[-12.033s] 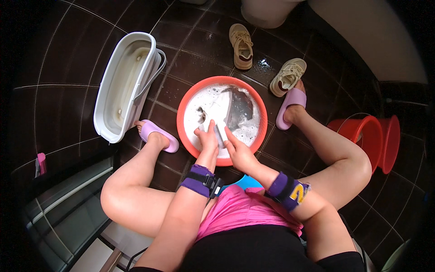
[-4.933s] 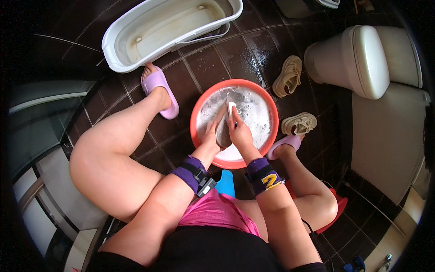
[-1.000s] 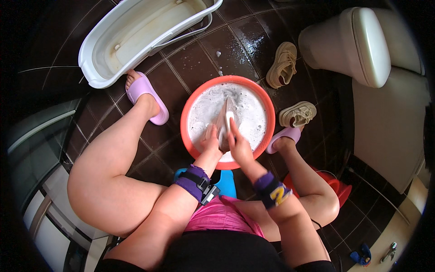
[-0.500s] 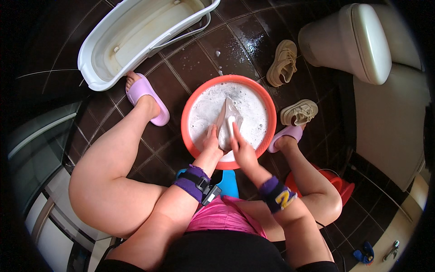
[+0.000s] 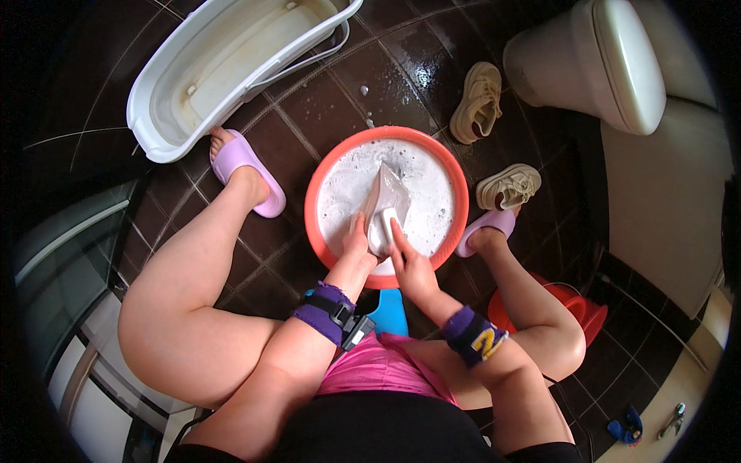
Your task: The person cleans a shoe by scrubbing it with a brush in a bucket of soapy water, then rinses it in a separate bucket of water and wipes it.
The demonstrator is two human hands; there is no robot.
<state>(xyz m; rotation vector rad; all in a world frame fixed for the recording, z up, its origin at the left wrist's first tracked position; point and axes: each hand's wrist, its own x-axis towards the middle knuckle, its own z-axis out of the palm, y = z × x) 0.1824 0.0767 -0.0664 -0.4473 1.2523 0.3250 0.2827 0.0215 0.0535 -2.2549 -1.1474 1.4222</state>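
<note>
While the left hand curls its fingers round the near left side of a pale item, the right hand grips a white tool, fingers closed about it, against the item's near right part. Item: wet, greyish white, narrow end pointing far; exact kind cannot be told. Location: in the basin, round and orange-red, amid white suds.

Wrists: two purple bands, the left one with black strap and small grey device, the right one with black strap and yellow mark.

Near side of the basin: one blue object, partly hidden; pink shorts; black top.

Feet: lilac slippers, one left of the basin, one right.

Far left: one long white tub, handle on its right side, left toes just beside it.

Right: two beige shoes, one farther off, one just beyond the right slipper; red buckets, partly behind the right leg.

Far right: one white toilet.

Near right: one small blue article and one metallic fitting.

Floor: dark tiles, wet beyond the basin.
</note>
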